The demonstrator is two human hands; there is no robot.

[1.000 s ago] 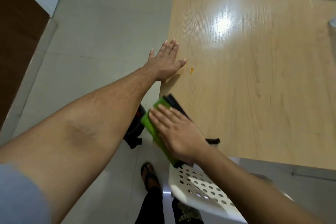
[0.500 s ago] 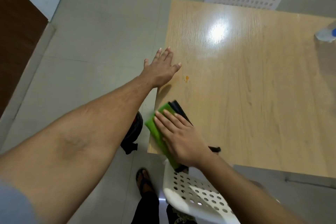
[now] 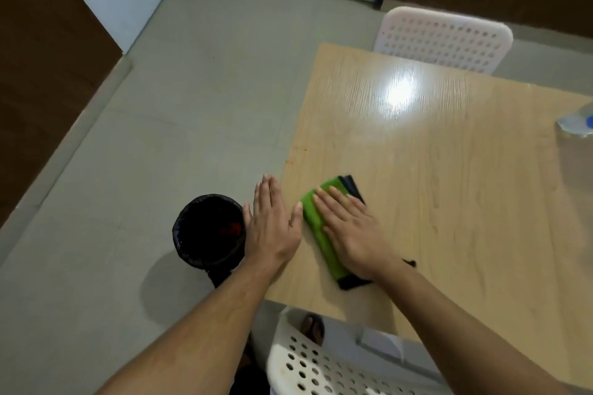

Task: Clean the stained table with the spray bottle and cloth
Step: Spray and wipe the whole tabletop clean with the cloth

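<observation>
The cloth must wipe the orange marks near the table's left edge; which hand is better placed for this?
The right hand: it presses flat on the cloth, while the left hand lies empty at the table edge.

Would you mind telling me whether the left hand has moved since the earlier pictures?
Yes. The left hand has drawn back along the table edge, from beside the orange stain toward the person, ending next to the green cloth.

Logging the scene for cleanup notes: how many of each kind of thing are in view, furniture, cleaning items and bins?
Tables: 1, the wooden table
Chairs: 2, the far white chair and the near white chair
Cloths: 1, the green cloth under the right hand
Bottles: 1, the bottle at the table's right edge, partly cut off
Bins: 1, the black bin
Total: 6
</observation>
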